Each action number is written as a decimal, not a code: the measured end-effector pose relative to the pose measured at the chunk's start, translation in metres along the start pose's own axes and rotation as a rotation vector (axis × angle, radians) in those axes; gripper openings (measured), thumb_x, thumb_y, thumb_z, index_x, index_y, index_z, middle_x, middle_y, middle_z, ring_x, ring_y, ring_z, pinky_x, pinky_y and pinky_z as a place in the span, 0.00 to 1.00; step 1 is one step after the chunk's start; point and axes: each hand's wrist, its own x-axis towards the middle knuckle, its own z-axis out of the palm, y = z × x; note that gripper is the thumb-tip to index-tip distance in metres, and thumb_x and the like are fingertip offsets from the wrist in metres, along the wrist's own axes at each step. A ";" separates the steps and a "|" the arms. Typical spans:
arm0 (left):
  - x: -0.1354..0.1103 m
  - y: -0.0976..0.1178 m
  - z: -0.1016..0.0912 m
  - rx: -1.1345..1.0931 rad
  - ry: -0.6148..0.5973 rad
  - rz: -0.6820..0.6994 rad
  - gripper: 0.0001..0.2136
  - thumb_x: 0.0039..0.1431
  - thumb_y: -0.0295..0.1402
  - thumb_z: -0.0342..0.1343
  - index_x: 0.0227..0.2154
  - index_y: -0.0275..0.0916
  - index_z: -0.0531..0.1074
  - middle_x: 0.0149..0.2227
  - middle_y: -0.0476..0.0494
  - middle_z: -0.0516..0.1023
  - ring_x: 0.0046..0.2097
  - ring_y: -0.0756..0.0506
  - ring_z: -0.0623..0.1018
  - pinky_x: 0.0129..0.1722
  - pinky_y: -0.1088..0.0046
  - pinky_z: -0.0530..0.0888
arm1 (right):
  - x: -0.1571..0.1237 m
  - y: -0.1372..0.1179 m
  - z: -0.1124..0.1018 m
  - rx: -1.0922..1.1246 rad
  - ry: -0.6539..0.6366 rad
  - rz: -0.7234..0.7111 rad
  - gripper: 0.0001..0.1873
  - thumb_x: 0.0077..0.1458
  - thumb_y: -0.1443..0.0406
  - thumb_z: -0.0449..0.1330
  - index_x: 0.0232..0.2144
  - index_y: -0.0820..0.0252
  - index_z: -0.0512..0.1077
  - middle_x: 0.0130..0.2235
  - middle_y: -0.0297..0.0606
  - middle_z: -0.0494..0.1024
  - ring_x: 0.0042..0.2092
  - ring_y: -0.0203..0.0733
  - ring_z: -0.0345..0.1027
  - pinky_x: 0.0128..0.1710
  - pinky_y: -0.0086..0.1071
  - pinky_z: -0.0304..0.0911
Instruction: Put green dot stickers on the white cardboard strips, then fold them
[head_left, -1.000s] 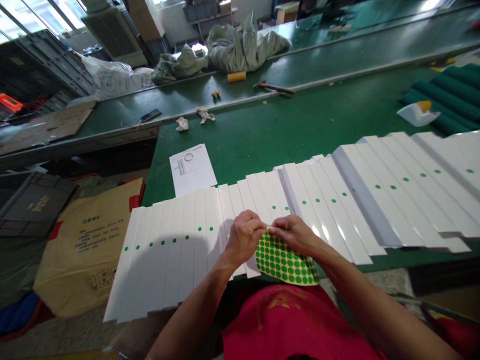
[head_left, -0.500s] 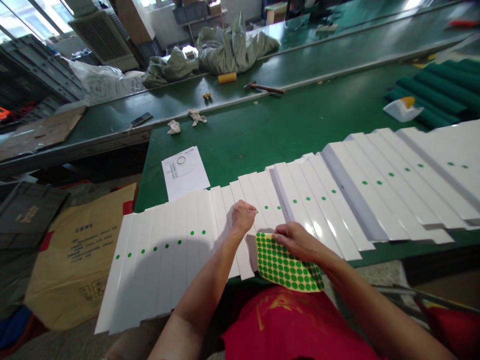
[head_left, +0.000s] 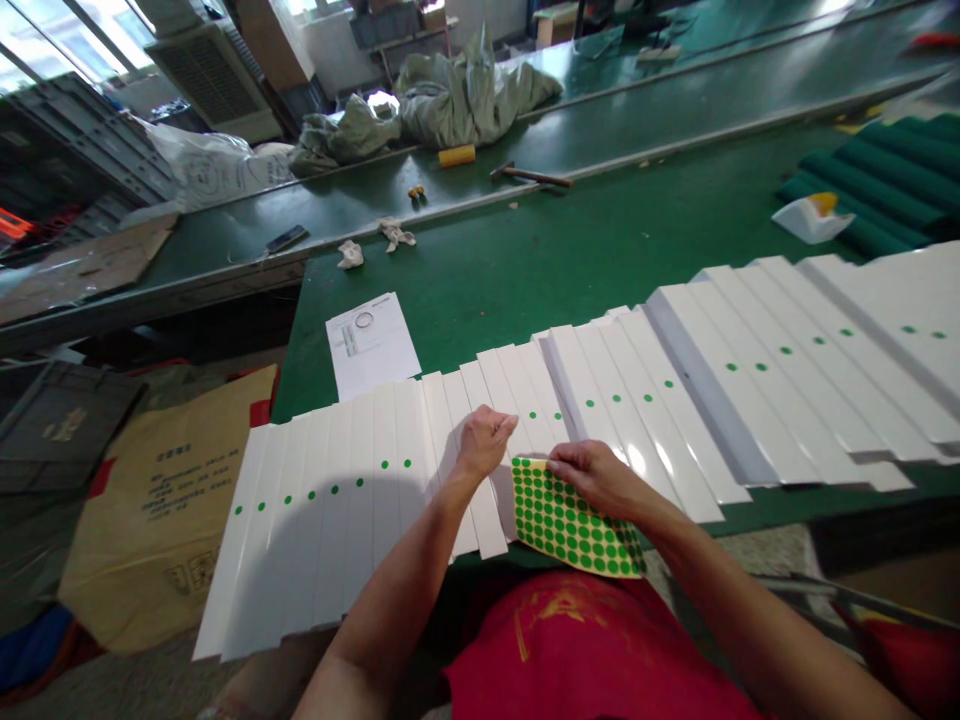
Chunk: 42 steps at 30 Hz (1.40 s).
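The person's right hand (head_left: pixel 592 478) holds the top edge of a sheet of green round stickers (head_left: pixel 574 520). Its thumb and fingers (head_left: pixel 559 457) are closed on the yellowish edge of this sheet, and the sheet hangs down in front of the person's red T-shirt (head_left: pixel 577 640). It lies partly over the near ends of the white strips (head_left: pixel 322 530).

The left hand (head_left: pixel 484 445) is above these strips, just beside the sheet. Its fingers (head_left: pixel 502 425) are bent and closed together, but I cannot tell if they hold a small sticker.

The strips lie side by side in a long, overlapping row on a green workbench (head_left: pixel 570 260), and a line of green dots (head_left: pixel 335 488) runs across them. A printed paper (head_left: pixel 371 345) lies on the bench behind the row. Farther away, there are a hammer (head_left: pixel 531 176), white rags (head_left: pixel 350 255), and a phone (head_left: pixel 286 239). Green foam rolls (head_left: pixel 862 185) are at the right, and a brown paper sack (head_left: pixel 157 530) lies on the floor at the left.
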 end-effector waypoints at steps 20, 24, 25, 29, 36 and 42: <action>-0.031 -0.004 -0.028 -0.119 -0.142 0.258 0.07 0.52 0.25 0.60 0.34 0.39 0.79 0.31 0.48 0.77 0.34 0.50 0.75 0.37 0.75 0.71 | 0.018 0.003 0.016 0.001 -0.004 0.021 0.16 0.55 0.61 0.50 0.20 0.61 0.67 0.20 0.31 0.63 0.25 0.36 0.57 0.27 0.31 0.51; -0.033 -0.005 -0.028 -0.117 -0.099 0.295 0.04 0.53 0.25 0.60 0.29 0.39 0.79 0.31 0.47 0.78 0.35 0.49 0.75 0.39 0.73 0.71 | 0.019 0.002 0.017 0.070 -0.011 0.046 0.16 0.54 0.59 0.50 0.20 0.61 0.67 0.20 0.31 0.63 0.25 0.36 0.57 0.26 0.30 0.52; -0.033 -0.006 -0.027 -0.128 -0.094 0.286 0.04 0.52 0.25 0.60 0.29 0.39 0.79 0.31 0.47 0.78 0.36 0.49 0.76 0.39 0.73 0.72 | 0.019 0.002 0.018 0.095 -0.013 0.056 0.16 0.54 0.58 0.50 0.20 0.61 0.67 0.20 0.31 0.62 0.25 0.36 0.56 0.26 0.30 0.52; -0.034 -0.009 -0.024 -0.218 -0.125 0.160 0.08 0.49 0.24 0.61 0.33 0.38 0.78 0.32 0.48 0.80 0.34 0.50 0.76 0.36 0.75 0.72 | 0.020 0.003 0.019 0.164 -0.020 0.090 0.16 0.53 0.57 0.50 0.20 0.60 0.65 0.20 0.30 0.60 0.24 0.35 0.55 0.24 0.29 0.51; -0.033 -0.015 -0.019 -0.260 -0.122 0.110 0.10 0.50 0.24 0.59 0.35 0.39 0.80 0.32 0.48 0.80 0.33 0.50 0.76 0.34 0.76 0.72 | 0.021 0.001 0.019 0.095 0.006 0.080 0.17 0.53 0.57 0.52 0.18 0.60 0.66 0.19 0.30 0.60 0.23 0.34 0.54 0.22 0.28 0.48; -0.032 -0.012 -0.023 -0.217 -0.113 0.118 0.07 0.50 0.25 0.59 0.31 0.39 0.80 0.31 0.49 0.81 0.32 0.51 0.76 0.33 0.77 0.71 | 0.026 0.005 0.021 0.094 0.015 0.092 0.15 0.51 0.59 0.54 0.18 0.61 0.69 0.18 0.30 0.62 0.23 0.34 0.55 0.22 0.28 0.49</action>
